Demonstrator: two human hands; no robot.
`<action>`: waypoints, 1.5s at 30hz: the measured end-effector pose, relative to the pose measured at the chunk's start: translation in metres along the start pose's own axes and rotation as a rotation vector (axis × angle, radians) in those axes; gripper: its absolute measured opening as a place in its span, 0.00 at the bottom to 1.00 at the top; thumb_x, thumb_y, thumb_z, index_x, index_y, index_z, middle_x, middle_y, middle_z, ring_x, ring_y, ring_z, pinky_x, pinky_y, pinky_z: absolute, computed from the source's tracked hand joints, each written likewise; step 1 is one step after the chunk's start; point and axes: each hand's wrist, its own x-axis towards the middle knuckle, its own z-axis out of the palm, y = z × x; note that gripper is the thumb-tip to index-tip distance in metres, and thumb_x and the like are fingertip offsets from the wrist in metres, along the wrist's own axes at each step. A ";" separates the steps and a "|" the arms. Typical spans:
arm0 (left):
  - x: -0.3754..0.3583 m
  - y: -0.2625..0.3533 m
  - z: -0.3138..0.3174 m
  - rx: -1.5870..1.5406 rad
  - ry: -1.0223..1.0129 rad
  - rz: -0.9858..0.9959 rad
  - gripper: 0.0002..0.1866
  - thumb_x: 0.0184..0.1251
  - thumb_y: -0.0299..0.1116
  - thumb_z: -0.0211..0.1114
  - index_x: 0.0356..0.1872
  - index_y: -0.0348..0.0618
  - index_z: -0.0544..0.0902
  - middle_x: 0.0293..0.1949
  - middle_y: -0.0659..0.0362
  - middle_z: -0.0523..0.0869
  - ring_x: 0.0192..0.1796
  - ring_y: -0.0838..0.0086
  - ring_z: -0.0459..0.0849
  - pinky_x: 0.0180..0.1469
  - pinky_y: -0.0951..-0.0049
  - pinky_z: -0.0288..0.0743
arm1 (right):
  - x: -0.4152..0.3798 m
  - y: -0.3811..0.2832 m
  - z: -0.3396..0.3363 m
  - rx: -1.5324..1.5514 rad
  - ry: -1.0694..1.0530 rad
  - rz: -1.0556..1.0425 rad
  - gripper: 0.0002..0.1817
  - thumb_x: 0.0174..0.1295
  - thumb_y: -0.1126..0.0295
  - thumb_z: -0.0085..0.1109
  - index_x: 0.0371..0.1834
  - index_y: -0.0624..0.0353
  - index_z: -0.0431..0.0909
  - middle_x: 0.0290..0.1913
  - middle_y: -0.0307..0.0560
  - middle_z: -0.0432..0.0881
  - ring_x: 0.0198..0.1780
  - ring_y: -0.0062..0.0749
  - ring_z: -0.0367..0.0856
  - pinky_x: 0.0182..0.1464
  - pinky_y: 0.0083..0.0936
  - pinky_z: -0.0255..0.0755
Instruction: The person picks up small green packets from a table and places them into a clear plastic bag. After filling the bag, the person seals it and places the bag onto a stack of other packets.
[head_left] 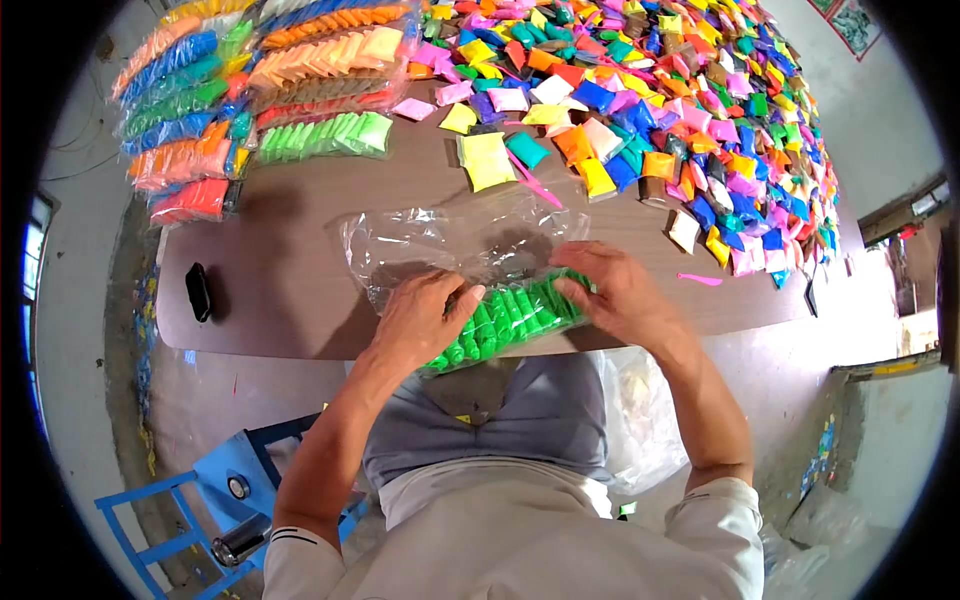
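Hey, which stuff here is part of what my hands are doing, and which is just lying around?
In hand:
left hand
right hand
row of green sachets
clear plastic bag

Lying about:
loose heap of coloured sachets
bagged sachet rows
black object
blue stool

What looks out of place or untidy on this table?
The row of green packets under both hands hangs past the table edge. A pink strip lies alone, away from the loose heap of coloured packets.

Materials and finishes, packing station
Clear glossy crinkled plastic bag (pixel 450 240); bright green packets in shiny plastic film (pixel 510 312); brown matt smooth laminate tabletop (pixel 290 290); small black glossy plastic object (pixel 199 291).
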 end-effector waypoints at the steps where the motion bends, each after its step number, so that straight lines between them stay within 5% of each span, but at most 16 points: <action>1: 0.000 0.000 -0.001 0.018 -0.025 -0.002 0.20 0.72 0.45 0.56 0.37 0.33 0.81 0.34 0.45 0.83 0.38 0.50 0.82 0.42 0.56 0.73 | -0.002 0.002 0.007 -0.118 -0.015 -0.003 0.14 0.62 0.68 0.61 0.48 0.63 0.79 0.49 0.54 0.83 0.51 0.52 0.79 0.54 0.41 0.73; 3: 0.000 -0.003 -0.001 0.023 -0.031 -0.007 0.20 0.73 0.44 0.55 0.37 0.33 0.81 0.33 0.45 0.83 0.38 0.49 0.82 0.42 0.56 0.73 | -0.004 0.003 0.017 -0.356 -0.047 -0.010 0.15 0.62 0.65 0.61 0.49 0.62 0.79 0.50 0.53 0.82 0.54 0.49 0.78 0.57 0.41 0.70; 9: -0.004 -0.008 0.004 0.012 -0.001 0.051 0.20 0.73 0.43 0.54 0.34 0.33 0.80 0.33 0.46 0.82 0.39 0.48 0.81 0.44 0.56 0.73 | -0.003 0.001 0.016 -0.333 -0.044 0.019 0.19 0.63 0.59 0.61 0.50 0.59 0.78 0.53 0.52 0.80 0.56 0.47 0.76 0.60 0.40 0.68; 16: 0.003 -0.006 0.005 0.084 -0.046 0.050 0.20 0.73 0.42 0.54 0.33 0.33 0.80 0.34 0.46 0.82 0.40 0.47 0.80 0.44 0.55 0.73 | -0.003 -0.011 0.046 -0.443 -0.020 -0.054 0.24 0.64 0.44 0.54 0.43 0.54 0.80 0.37 0.48 0.76 0.44 0.43 0.74 0.46 0.39 0.66; 25: -0.004 0.013 -0.005 0.171 -0.014 0.081 0.16 0.71 0.40 0.58 0.45 0.35 0.82 0.52 0.47 0.82 0.52 0.51 0.80 0.58 0.56 0.71 | -0.007 -0.013 0.056 -0.508 0.010 0.065 0.22 0.63 0.44 0.56 0.33 0.54 0.79 0.32 0.47 0.76 0.42 0.41 0.74 0.46 0.39 0.66; 31: -0.008 -0.001 0.014 0.160 0.174 0.145 0.12 0.67 0.37 0.60 0.38 0.35 0.81 0.40 0.48 0.84 0.45 0.52 0.81 0.52 0.55 0.72 | -0.004 -0.026 0.048 -0.467 0.035 0.081 0.23 0.62 0.49 0.59 0.46 0.58 0.78 0.39 0.49 0.78 0.44 0.44 0.74 0.51 0.42 0.65; 34: -0.011 0.002 0.019 0.212 0.172 0.123 0.10 0.65 0.35 0.60 0.35 0.36 0.80 0.34 0.49 0.84 0.40 0.52 0.81 0.47 0.55 0.72 | 0.004 -0.039 0.052 -0.417 0.161 -0.067 0.25 0.63 0.52 0.58 0.54 0.60 0.76 0.45 0.51 0.78 0.47 0.46 0.74 0.53 0.42 0.65; 38: -0.008 0.001 0.019 0.209 0.143 0.102 0.09 0.66 0.34 0.59 0.33 0.37 0.80 0.33 0.48 0.84 0.38 0.52 0.81 0.46 0.55 0.72 | 0.007 -0.039 0.081 -0.341 0.038 -0.073 0.24 0.65 0.53 0.55 0.55 0.60 0.75 0.43 0.50 0.75 0.46 0.44 0.72 0.51 0.42 0.64; 45: -0.006 -0.010 0.009 0.072 0.193 0.110 0.09 0.66 0.33 0.58 0.35 0.37 0.81 0.36 0.47 0.84 0.42 0.52 0.82 0.50 0.56 0.72 | 0.008 -0.038 0.087 -0.395 0.117 -0.014 0.21 0.64 0.54 0.57 0.50 0.60 0.77 0.36 0.48 0.74 0.39 0.43 0.72 0.43 0.40 0.64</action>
